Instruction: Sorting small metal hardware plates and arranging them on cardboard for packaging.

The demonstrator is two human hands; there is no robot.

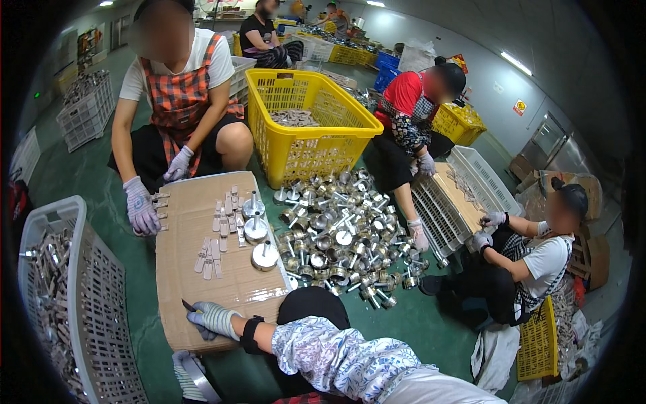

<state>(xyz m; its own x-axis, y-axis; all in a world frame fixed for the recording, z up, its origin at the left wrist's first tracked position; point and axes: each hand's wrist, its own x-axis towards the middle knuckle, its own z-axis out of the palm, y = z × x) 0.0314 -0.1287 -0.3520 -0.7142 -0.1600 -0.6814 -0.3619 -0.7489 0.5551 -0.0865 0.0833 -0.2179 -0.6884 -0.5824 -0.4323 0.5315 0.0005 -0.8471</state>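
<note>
My right hand (214, 319), in a grey-and-white striped glove with a black wrist strap, rests at the near left corner of the cardboard sheet (182, 269). Its fingers close on a small dark flat piece (188, 306). Below the cardboard's near edge is my left hand (190, 378), also in a striped glove, partly crossed by a grey curved strip; its fingers are hidden. Several flat silvery metal clips (212, 259) lie loose on the cardboard. At its right edge stand three round metal cups with upright stems (264, 256).
A heap of stemmed metal cups (336, 236) covers the floor to the right. A yellow basket (316, 145) stands behind it, and a grey crate of metal parts (101, 316) at left. Across the cardboard sits a gloved co-worker (178, 87); two more work around another board (457, 192) at right.
</note>
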